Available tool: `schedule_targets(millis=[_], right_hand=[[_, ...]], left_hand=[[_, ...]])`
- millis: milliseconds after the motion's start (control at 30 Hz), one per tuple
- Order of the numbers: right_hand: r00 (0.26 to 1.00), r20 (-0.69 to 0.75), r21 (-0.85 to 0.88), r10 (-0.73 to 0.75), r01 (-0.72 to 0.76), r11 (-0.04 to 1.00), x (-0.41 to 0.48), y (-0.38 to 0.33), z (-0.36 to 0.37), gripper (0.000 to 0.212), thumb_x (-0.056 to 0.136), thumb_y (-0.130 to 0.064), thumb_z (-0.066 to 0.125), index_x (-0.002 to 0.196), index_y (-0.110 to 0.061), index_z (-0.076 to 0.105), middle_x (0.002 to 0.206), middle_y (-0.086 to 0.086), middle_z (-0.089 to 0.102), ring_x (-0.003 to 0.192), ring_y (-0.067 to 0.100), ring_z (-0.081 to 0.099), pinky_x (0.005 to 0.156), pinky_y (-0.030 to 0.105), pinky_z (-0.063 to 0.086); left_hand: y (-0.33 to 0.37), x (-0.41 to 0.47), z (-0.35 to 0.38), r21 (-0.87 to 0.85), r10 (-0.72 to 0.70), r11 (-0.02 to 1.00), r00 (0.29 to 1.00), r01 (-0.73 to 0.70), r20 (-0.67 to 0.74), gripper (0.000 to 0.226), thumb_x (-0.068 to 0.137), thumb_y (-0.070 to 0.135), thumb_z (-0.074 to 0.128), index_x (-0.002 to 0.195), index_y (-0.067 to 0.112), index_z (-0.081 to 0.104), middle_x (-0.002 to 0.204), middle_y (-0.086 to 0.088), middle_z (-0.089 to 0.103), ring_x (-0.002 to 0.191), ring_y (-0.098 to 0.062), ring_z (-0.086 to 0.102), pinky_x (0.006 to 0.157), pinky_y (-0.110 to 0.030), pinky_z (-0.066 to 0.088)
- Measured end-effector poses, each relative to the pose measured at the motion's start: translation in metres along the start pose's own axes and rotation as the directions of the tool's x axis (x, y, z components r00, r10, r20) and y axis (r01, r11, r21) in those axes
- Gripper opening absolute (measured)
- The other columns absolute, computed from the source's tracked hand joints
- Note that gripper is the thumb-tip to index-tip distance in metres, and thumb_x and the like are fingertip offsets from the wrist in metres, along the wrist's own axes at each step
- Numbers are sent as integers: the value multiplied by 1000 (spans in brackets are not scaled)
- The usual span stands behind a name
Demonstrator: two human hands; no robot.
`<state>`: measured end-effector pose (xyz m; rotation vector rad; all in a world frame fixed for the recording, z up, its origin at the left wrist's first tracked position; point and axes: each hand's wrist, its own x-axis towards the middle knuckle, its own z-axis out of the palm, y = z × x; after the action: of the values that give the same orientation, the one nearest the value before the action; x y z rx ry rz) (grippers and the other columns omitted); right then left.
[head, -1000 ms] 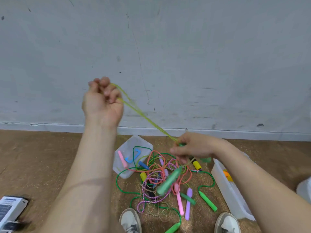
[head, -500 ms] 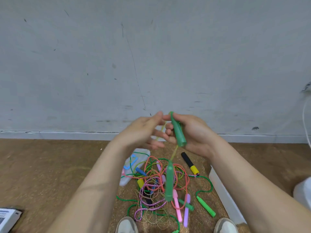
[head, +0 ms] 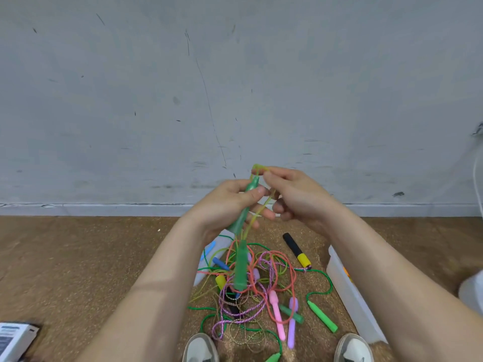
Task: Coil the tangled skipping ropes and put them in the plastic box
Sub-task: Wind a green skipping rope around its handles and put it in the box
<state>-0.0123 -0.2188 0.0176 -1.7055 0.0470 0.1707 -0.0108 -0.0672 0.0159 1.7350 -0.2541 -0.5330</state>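
Left grip [head: 228, 205] curls round a green handle [head: 253, 184]; right grip [head: 298, 197] pinches its yellow rope [head: 258, 167]. Right of the tangle [head: 251, 291], the box [head: 347, 291] holds something orange [head: 346, 271].

You face grey wall [head: 235, 87], scuffed, with thin dark scratches. Pale skirting [head: 104, 209] along its base. Brown speckled floor [head: 78, 257] beneath you. Light even.

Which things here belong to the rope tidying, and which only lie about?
Belongs to the job:
left hand gripping a green handle
right hand pinching its yellow-green rope
pile of tangled ropes
plastic box

Just lying about:
white carton
the person's shoes
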Motion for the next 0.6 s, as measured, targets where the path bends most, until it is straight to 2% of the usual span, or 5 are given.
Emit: schedule_targets(millis=[233,367,433,533,600], right_hand=[[953,-287,620,101,104,778,13,-3,-25,17,102,-6,39,97,-5,55,67,9,47,38,12,55,40,17,45],[916,-338,771,218,137,622,20,4,-36,12,101,-6,44,97,-2,55,76,12,49,44,17,62,48,20,53],[926,-293,732,238,57,679,20,7,-31,15,101,-16,48,104,-2,52,86,17,54,56,24,67,55,30,59],[932,-279,278,230,-150,949,14,11,-17,39,100,-38,45,115,-2,50,101,17,60,72,27,68,62,36,57],[958,-188,107,216,-198,974,5,9,-5,46,100,-44,41,116,-2,54,97,14,65,72,25,68,66,37,56]], left_hand=[[-5,-7,-11,-83,-33,995,985,48,167,19,95,21,52,89,7,64,72,-16,68,67,-26,58,68,-34,43],[-4,-11,-14,-192,-47,978,986,77,158,22,89,24,54,95,3,60,62,-12,62,56,-21,56,63,-31,46],[-4,-7,-14,-251,-31,967,999,40,38,22,91,23,53,97,2,60,61,-10,63,53,-17,57,65,-31,47],[-6,2,-15,-336,-27,941,990,-22,-140,22,95,23,52,90,4,61,63,-10,65,55,-17,59,69,-34,46],[-8,6,-13,-321,-22,946,981,-41,-190,22,96,23,51,90,4,61,66,-10,66,57,-16,62,67,-31,48]])
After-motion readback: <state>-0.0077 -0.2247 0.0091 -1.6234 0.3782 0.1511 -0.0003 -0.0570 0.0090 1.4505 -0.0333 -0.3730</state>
